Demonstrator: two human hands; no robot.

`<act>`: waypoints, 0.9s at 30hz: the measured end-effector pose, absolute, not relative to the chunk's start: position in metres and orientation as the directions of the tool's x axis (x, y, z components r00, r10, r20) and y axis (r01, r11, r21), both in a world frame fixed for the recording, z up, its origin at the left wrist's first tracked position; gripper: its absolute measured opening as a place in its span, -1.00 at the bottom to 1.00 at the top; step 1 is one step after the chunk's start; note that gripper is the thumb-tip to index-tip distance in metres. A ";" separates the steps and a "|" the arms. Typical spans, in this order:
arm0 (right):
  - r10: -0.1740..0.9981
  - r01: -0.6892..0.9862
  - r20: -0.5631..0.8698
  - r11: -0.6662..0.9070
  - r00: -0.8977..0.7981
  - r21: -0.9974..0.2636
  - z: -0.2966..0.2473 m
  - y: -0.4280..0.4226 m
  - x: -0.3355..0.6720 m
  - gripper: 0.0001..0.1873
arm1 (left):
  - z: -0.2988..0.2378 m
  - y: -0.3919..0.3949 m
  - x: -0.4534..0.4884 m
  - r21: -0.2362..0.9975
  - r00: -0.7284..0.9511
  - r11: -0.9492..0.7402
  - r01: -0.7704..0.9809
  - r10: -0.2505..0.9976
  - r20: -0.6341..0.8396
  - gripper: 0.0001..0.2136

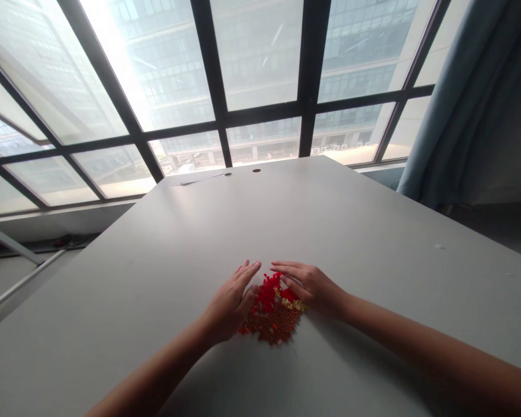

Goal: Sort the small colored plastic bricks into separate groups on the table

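Observation:
A small heap of tiny beads (pixel 272 315), bright red on the far side, brownish-orange nearer me with a few yellow ones, lies on the grey table (pixel 373 231). My left hand (pixel 232 301) rests on its edge against the heap's left side, fingers stretched out together and pointing away. My right hand (pixel 308 285) cups the heap's right side, fingers extended and curving over the red beads. Both hands flank the heap and touch it; neither grips anything.
Two small round holes (pixel 256 170) and a thin dark mark sit near the table's far edge. Behind it stands a large window with dark frames (pixel 306 75). A blue-grey curtain (pixel 473 104) hangs at the right. A pale rail runs at the lower left.

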State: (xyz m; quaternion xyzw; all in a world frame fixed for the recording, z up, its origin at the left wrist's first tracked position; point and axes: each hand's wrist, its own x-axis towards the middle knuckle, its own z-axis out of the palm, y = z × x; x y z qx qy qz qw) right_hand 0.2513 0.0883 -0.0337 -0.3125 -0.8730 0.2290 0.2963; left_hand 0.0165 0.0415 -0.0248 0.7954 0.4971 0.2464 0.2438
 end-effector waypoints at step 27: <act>0.597 0.267 0.421 0.740 -0.683 -0.617 -0.027 0.082 0.268 -0.74 | -0.039 0.044 0.002 0.670 0.371 -0.500 0.548 0.864 0.341 -0.80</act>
